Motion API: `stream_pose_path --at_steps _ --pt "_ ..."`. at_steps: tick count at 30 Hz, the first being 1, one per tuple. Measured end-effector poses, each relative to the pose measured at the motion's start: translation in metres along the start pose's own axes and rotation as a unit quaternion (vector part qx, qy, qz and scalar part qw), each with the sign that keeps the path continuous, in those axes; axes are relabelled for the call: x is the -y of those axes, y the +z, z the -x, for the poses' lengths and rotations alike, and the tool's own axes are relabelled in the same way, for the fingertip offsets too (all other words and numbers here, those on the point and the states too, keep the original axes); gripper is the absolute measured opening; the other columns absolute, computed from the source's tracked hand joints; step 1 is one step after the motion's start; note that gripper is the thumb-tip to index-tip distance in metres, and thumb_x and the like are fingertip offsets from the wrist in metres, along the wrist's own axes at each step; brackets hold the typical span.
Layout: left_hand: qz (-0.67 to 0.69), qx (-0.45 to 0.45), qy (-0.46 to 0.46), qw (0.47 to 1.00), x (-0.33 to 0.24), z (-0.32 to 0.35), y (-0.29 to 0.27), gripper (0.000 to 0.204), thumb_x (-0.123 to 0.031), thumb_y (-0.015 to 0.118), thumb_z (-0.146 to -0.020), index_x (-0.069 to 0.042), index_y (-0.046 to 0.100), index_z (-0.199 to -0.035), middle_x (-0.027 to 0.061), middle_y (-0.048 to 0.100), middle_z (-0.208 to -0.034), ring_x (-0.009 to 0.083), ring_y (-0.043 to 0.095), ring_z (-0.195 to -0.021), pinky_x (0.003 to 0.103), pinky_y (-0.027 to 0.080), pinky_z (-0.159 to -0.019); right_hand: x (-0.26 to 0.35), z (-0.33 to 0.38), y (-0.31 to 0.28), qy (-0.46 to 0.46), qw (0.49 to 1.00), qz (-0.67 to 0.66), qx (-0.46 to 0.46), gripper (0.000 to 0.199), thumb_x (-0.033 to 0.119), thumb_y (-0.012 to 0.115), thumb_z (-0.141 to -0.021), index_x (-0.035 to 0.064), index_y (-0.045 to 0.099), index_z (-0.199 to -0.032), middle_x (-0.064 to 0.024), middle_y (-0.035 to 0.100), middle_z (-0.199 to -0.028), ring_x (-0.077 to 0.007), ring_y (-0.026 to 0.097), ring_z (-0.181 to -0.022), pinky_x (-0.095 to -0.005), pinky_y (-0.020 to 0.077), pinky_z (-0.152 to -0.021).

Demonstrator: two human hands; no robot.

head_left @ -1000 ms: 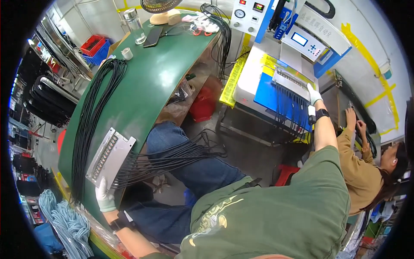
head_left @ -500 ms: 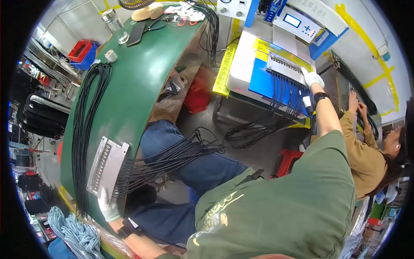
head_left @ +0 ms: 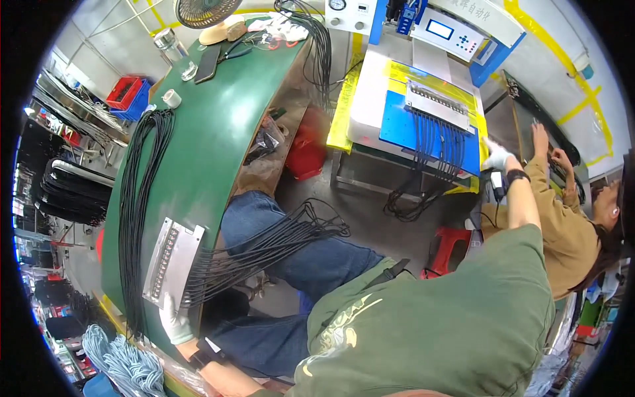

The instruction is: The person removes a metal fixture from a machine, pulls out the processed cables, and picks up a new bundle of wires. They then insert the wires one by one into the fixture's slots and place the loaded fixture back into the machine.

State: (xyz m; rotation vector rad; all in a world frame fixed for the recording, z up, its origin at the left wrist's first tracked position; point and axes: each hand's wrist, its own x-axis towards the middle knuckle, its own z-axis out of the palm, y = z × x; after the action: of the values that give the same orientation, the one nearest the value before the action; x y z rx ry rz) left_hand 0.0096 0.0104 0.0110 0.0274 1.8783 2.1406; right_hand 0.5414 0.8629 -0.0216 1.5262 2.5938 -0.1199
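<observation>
desk (head_left: 218, 139), long and green, swinging further into the middle of the view than a second ago, with the blue machine bed (head_left: 403, 129) sliding rightward and lower. meaning, as a judgement, a turn of the head toward the desk side, with work split between two stations.

reaching out to the right: right hand (head_left: 496, 157), white-gloved, now hanging just off the near right corner of the blue bed, lower than a second ago when resting up by the metal fixture bar (head_left: 440, 102); fingers looking loosely apart, holding nothing clearly visible. black cables (head_left: 433, 142) trailing from that bar over the bed edge and pooling on the floor.

staying on the desk: left hand (head_left: 175, 321), also gloved, pressing at the near end of the aluminium jig plate (head_left: 170, 261), as before; fingers laid flat on or against the plate, grip itself too small to tell. fanning from the plate over the lap: bundle of black wires (head_left: 271, 241). lying alongside on the desk: longer black cable loom (head_left: 142, 192).

crowding the right: another person in a tan top (head_left: 562, 231), just beside the outstretched arm. sitting low between: red stool (head_left: 450, 245). standing at the far desk end: fan (head_left: 208, 16), bottle (head_left: 173, 47), phone (head_left: 208, 63).
</observation>
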Motion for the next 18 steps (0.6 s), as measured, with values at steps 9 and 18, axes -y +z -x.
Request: stream_pose_path --at_steps 9,18 --pt "0.02 0.009 -0.015 1.0 -0.006 0.002 0.009 0.057 -0.024 0.065 -0.097 -0.004 0.044 -0.146 0.0128 0.053 -0.14 0.0273 0.057 -0.124 0.044 0.054 -0.098 0.038 0.042 0.035 0.09 0.994 -0.047 -0.029 0.092 0.025 0.083 -0.069 0.0196 0.043 -0.151 -0.0204 0.065 -0.126 -0.0371 0.064 -0.113 -0.0412 0.0498 -0.099" --pt "0.046 0.034 -0.015 0.998 -0.007 0.001 0.009 0.053 -0.024 0.064 -0.098 -0.003 0.047 -0.143 0.0121 0.057 -0.137 0.0264 0.06 -0.12 0.044 0.055 -0.097 0.093 -0.026 -0.059 0.027 0.954 -0.248 -0.164 0.029 0.03 0.072 -0.082 0.0089 0.074 -0.102 -0.0093 0.075 -0.096 -0.0282 0.07 -0.084 -0.0368 0.0534 -0.077"
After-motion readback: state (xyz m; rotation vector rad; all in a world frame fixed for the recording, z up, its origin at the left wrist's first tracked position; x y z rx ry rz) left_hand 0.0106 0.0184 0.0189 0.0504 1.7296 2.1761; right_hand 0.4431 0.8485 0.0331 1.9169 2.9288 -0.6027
